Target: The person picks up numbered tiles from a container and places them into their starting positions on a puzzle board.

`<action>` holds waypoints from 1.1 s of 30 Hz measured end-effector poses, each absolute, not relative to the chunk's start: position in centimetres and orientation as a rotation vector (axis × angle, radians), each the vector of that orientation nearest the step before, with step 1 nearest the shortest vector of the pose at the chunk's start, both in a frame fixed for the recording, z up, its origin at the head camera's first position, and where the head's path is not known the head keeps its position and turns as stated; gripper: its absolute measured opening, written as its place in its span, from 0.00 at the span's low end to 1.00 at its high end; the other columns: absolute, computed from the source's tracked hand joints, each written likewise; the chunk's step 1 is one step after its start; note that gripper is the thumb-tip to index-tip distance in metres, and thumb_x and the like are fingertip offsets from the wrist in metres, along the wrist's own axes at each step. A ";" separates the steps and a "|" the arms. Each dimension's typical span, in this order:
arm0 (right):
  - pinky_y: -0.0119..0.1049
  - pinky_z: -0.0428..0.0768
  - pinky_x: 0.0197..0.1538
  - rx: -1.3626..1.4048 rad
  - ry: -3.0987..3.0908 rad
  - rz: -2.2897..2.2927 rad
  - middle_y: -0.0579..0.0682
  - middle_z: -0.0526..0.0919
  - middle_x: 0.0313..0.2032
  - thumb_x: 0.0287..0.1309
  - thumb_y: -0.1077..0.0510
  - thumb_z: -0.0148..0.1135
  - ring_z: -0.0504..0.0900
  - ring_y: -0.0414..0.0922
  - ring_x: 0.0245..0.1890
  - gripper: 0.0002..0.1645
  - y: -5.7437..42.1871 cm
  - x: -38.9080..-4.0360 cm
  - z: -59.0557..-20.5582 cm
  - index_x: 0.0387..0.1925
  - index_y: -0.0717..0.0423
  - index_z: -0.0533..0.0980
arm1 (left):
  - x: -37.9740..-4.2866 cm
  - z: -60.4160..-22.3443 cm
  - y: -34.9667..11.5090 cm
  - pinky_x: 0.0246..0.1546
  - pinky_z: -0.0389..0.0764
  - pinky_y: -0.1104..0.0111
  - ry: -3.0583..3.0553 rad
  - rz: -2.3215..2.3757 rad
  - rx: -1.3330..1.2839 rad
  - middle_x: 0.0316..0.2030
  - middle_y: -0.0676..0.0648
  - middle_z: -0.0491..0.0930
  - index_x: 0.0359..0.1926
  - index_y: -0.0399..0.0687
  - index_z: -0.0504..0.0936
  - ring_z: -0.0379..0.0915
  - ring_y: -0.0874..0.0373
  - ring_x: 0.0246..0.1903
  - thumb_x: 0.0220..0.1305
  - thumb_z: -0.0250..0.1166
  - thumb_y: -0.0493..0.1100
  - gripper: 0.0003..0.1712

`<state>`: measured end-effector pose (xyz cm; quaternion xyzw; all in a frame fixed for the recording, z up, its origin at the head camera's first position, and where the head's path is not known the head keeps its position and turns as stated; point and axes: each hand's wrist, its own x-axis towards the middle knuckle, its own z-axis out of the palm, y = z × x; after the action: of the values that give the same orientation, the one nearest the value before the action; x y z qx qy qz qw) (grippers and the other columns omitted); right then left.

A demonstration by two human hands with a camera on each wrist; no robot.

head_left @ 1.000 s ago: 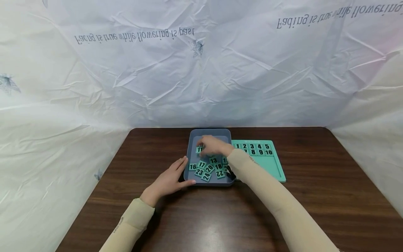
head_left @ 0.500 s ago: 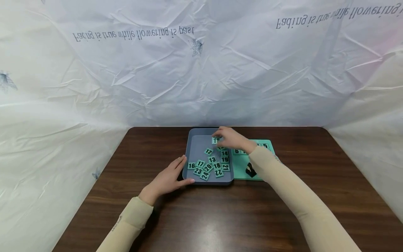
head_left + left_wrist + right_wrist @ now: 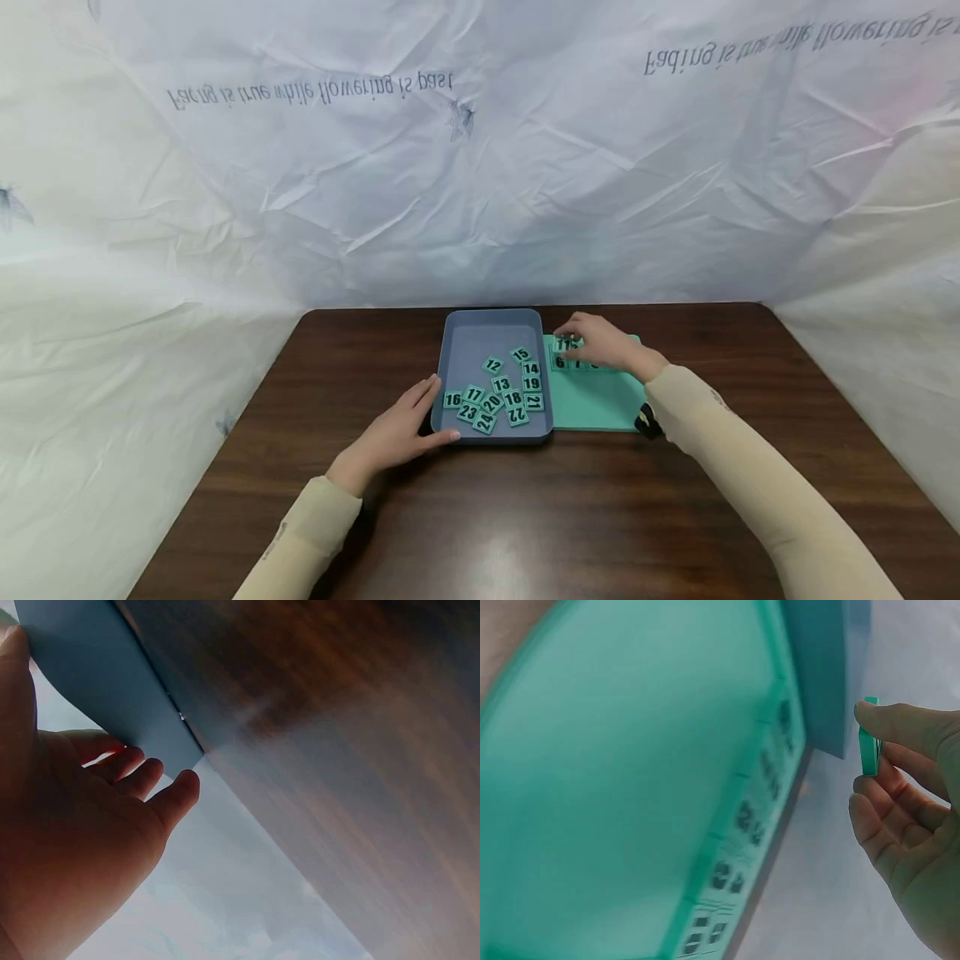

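My right hand pinches a small green number tile marked 11 between thumb and fingers. It hovers over the upper left part of the green number board, above the 6 tile. In the right wrist view the held tile shows edge-on, away from the board surface. My left hand rests at the grey-blue tray, straight fingers along its left side and thumb at the front rim. Loose tiles such as 12 lie in the tray. My right hand covers much of the board's filled rows.
Tray and board stand side by side on a dark wooden table. White printed sheeting hangs behind the table's back edge and at both sides. A black band shows under my right wrist, over the board's front right corner.
My right hand has carried the 11 tile rightward, from over the tray to over the board's upper left. My left hand has stayed at the tray's left side.
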<state>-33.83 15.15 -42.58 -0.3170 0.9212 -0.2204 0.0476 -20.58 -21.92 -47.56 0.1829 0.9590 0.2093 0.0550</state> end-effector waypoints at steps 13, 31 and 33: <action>0.46 0.81 0.44 -1.096 2.717 -0.565 0.59 0.79 0.52 0.62 0.60 0.69 0.80 0.49 0.43 0.25 15.2 -32.3 -46.2 0.59 0.65 0.78 | -20.1 -48.0 -22.0 0.70 0.61 0.49 2.903 0.668 0.551 0.80 0.48 0.44 0.81 0.48 0.48 0.44 0.48 0.77 0.61 0.58 0.77 0.60; 0.45 0.77 0.41 -1.002 2.781 -0.713 0.54 0.80 0.41 0.59 0.60 0.72 0.76 0.46 0.37 0.26 16.2 -31.4 -47.0 0.57 0.66 0.78 | -20.4 -47.6 -21.9 0.70 0.60 0.48 2.905 0.642 0.574 0.80 0.48 0.44 0.81 0.48 0.48 0.43 0.48 0.77 0.62 0.57 0.77 0.60; 0.45 0.77 0.40 -0.983 2.785 -0.741 0.52 0.80 0.38 0.59 0.61 0.73 0.75 0.44 0.35 0.25 16.2 -31.3 -47.1 0.56 0.66 0.79 | -20.3 -47.6 -22.0 0.70 0.61 0.48 2.908 0.642 0.575 0.80 0.48 0.44 0.81 0.47 0.48 0.44 0.48 0.77 0.62 0.57 0.77 0.60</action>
<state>-31.30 16.24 -47.11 -0.3223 0.9136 -0.2430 0.0483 -20.31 -21.95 -47.60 0.1893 0.9573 0.2114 0.0542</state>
